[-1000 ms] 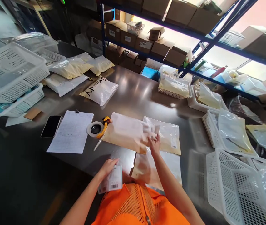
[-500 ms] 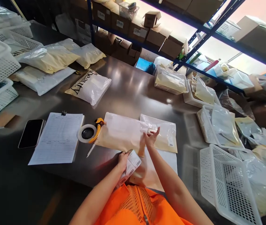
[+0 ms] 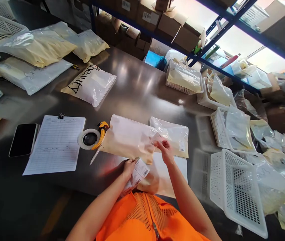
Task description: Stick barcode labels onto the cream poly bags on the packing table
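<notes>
My left hand (image 3: 129, 168) is closed on a folded strip of printed barcode labels (image 3: 140, 171), low in front of my orange vest. Between its fingertips, my right hand (image 3: 166, 150) pinches a single small label (image 3: 157, 138). That label is above a flat mailing bag with a white face and cream edge (image 3: 129, 134). Beside it on the right lies a clear-faced bag (image 3: 172, 129) bearing a small barcode sticker. Partly under my forearms is another flat bag (image 3: 179, 167).
Left of the bags are a tape roll (image 3: 89, 139), a yellow-handled cutter (image 3: 102, 130), a pen (image 3: 94, 156), a clipped paper stack (image 3: 57, 144) and a phone (image 3: 23, 140). Filled bags (image 3: 92, 83) lie further back. White baskets (image 3: 240, 194) line the right side, below blue shelving (image 3: 222, 26).
My right hand has turned and drawn slightly nearer, now pinching a small label where its fingers were spread over the bags. My left hand keeps the label strip. The view has shifted a little.
</notes>
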{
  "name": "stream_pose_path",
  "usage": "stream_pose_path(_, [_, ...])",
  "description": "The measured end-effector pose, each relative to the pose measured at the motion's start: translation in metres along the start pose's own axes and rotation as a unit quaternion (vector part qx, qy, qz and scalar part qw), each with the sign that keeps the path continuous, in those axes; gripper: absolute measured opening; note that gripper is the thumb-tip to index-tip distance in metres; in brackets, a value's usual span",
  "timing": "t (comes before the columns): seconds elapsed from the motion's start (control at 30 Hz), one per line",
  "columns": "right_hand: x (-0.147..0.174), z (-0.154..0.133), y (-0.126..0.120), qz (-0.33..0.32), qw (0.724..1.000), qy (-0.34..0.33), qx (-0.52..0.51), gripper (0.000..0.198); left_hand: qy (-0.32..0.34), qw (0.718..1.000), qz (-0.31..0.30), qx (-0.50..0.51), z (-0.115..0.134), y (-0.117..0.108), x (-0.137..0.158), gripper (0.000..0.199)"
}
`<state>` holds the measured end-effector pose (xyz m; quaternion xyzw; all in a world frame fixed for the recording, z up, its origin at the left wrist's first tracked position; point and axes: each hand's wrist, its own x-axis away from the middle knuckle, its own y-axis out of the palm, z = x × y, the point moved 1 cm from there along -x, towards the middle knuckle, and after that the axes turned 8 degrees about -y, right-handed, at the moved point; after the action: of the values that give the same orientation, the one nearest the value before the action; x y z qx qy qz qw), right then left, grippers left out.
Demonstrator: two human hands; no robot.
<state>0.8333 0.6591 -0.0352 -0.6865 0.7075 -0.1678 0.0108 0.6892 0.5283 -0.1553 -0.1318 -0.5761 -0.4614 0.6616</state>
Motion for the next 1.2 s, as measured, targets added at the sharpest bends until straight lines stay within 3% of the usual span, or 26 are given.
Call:
stream_pose_path(0.13, [0.018, 0.019, 0.023, -0.054, 0.993, 0.09, -0.047, 0.06, 0.003, 1.0, -0.011, -0.004, -0.001, -0.001, 0.001, 0.04])
stream_pose_path(0.27, [0.023, 0.04, 0.041, -0.039, 0.989, 0.136, -0.041, 0.058, 0.014, 1.0, -0.012, -0.01, -0.002, -0.001, 0.001, 0.04])
stream_pose_path(0.5, [0.015, 0.058, 0.046, 0.025, 0.988, 0.134, 0.073, 0.052, 0.025, 0.999, -0.004, -0.022, -0.003, -0.001, -0.002, 0.047])
stream_pose_path(0.7, [0.01, 0.053, 0.049, 0.021, 0.962, 0.119, 0.244, 0.04, 0.028, 0.999, 0.005, -0.03, -0.001, -0.001, 0.0, 0.047])
stream_pose_path(0.83, [0.008, 0.043, 0.041, 0.015, 0.935, 0.105, 0.34, 0.049, 0.032, 0.999, 0.01, -0.032, -0.002, 0.0, -0.001, 0.045])
stream_pose_path(0.97, [0.009, 0.042, 0.014, 0.048, 0.897, 0.106, 0.428, 0.057, 0.04, 0.999, 0.021, -0.025, -0.002, -0.001, -0.003, 0.044])
stream_pose_path(1.07, [0.011, 0.049, -0.005, 0.072, 0.907, 0.107, 0.401, 0.055, 0.044, 0.999, 0.018, -0.014, -0.002, -0.001, -0.002, 0.046])
stream_pose_path(1.2, [0.011, 0.061, -0.008, 0.041, 0.929, 0.08, 0.359, 0.038, 0.05, 0.999, 0.02, -0.004, -0.003, 0.001, -0.003, 0.05])
